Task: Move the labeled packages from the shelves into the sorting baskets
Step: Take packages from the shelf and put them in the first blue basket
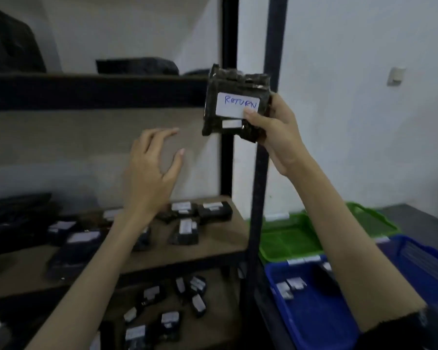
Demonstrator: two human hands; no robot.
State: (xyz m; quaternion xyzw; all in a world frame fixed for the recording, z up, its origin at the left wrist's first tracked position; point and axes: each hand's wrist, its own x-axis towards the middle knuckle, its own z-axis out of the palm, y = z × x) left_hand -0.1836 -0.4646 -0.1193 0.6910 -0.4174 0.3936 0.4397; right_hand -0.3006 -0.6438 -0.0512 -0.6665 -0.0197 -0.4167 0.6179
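One package (234, 103), labeled "RETURN", is held upright in the right hand (272, 132), high in front of the shelf post (261, 173). Both baskets, green (288, 238) and blue (311, 311), lie low, right of that post, nearer this hand. Left of the post, the left hand (153, 170) is spread wide and holds nothing.

A dark metal shelf rack (229, 157) carries brown boards. On the middle board (213, 245), black packages with white labels (185, 231) lie scattered from the left edge to the back right corner. More such packages (197, 289) lie on the lower board (220, 311). Dark bags (137, 65) sit on the top board.
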